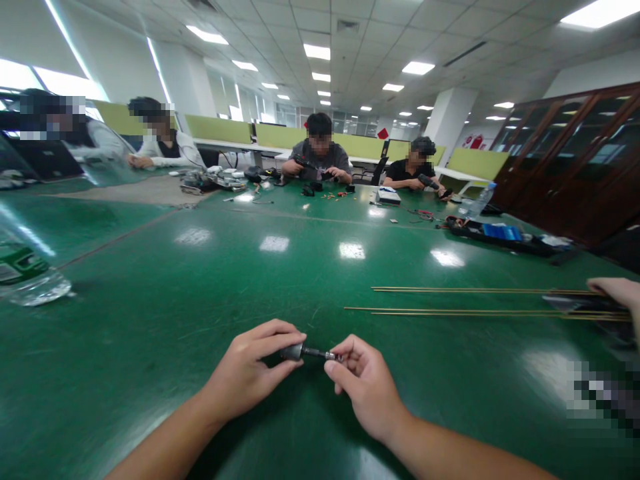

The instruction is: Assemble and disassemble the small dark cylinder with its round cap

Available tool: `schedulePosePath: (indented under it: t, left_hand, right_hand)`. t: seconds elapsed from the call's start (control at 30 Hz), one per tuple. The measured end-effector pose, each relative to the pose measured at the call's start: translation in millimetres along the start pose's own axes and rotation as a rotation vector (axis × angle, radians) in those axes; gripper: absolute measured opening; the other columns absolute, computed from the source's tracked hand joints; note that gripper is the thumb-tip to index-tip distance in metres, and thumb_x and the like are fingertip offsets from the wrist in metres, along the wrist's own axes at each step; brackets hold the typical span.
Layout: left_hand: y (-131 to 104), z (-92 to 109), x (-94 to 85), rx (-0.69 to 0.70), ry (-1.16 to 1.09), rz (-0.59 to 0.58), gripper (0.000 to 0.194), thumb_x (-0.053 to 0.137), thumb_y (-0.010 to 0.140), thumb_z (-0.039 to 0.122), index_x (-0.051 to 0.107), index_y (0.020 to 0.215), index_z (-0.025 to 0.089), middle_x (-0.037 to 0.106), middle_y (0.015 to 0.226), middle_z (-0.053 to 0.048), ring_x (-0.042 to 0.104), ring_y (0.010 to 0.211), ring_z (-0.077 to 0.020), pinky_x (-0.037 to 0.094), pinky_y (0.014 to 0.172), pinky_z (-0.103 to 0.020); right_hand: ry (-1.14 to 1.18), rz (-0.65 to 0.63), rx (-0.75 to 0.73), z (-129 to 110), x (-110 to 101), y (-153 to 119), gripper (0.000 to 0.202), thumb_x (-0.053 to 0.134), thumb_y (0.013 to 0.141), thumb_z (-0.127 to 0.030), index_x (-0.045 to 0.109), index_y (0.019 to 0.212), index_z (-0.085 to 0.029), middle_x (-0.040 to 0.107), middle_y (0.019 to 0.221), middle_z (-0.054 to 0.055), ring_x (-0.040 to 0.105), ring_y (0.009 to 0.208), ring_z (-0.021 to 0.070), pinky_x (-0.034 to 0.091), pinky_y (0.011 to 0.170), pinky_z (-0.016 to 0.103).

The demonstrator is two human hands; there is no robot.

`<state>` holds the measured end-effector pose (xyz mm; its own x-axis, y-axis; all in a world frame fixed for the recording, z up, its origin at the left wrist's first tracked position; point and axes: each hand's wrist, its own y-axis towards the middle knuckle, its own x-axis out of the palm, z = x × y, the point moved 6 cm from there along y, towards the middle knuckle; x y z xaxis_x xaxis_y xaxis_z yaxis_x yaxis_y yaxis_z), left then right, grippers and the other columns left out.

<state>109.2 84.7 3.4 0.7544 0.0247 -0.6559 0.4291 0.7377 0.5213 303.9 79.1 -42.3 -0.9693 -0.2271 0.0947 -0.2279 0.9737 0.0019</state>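
Handwork over a green table (225, 267)

Thin rods (450, 290) reach in from the right. The left hand (245, 363) grips the thick dark end of a small tool (316, 353); the right hand (367, 387) pinches its slender, shiny end. The tool spans the gap between them.

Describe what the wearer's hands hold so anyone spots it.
Find the near side of the glossy green table. There the bare left hand and right hand hold a dark cylinder with a slim shaft, shorter than the thin gold rods nearby.
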Motion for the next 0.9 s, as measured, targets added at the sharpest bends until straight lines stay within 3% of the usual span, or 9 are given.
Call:
schedulePosePath:
  t: [0.9]
  left_hand:
    - [0.7, -1.2, -2.4, 0.014, -0.019, 0.024, 0.033, 0.069, 0.087, 0.016, 0.068, 0.118, 0.027, 0.066, 0.113, -0.005, 0.065, 0.101, -0.0161, 0.055, 0.087, -0.027]
  right_hand:
    - [0.036, 0.01, -0.004, -3.2, -1.5, -1.0, 0.018, 0.073, 0.082, -0.026, 0.057, 0.085, -0.017, 0.056, 0.067, -0.004, 0.053, 0.054, 0.0096, 0.041, 0.052, 0.022]
